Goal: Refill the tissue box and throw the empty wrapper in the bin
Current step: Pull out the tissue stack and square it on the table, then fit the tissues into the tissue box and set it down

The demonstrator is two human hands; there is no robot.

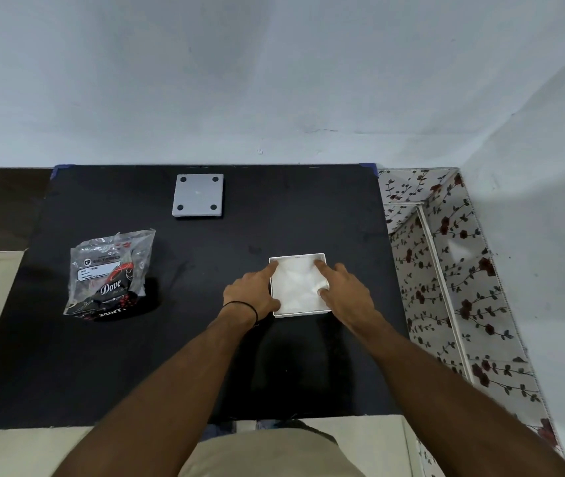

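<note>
1. Tissue box [276, 314], a white square tray, sits right of centre on the black table mat [205, 356], open side up and filled with a white stack of tissues [298, 285] that reaches about to its rim.
2. Left hand [252, 290] rests against the box's left wall, its fingers lying loosely along the side and one fingertip touching the upper left corner of the stack; it grips nothing.
3. Right hand [346, 292] lies over the box's right edge, fingers spread, two fingertips pressing down on the tissues near the right side.
4. Grey square lid [198, 195], with four dark dots at its corners, lies in the upper middle of the mat, up and to the left of the box and well apart from it; the left hand is the nearer one.
5. Wrapper [110, 273], clear crinkled plastic printed "Dove", lies at the left of the mat, looking empty, again on the left hand's side.
6. Floral-patterned bin [446, 270] stands open just beside the mat's right edge; what it holds I cannot tell.
7. Judging by this, tamping is nearly done; lid and wrapper remain.
</note>
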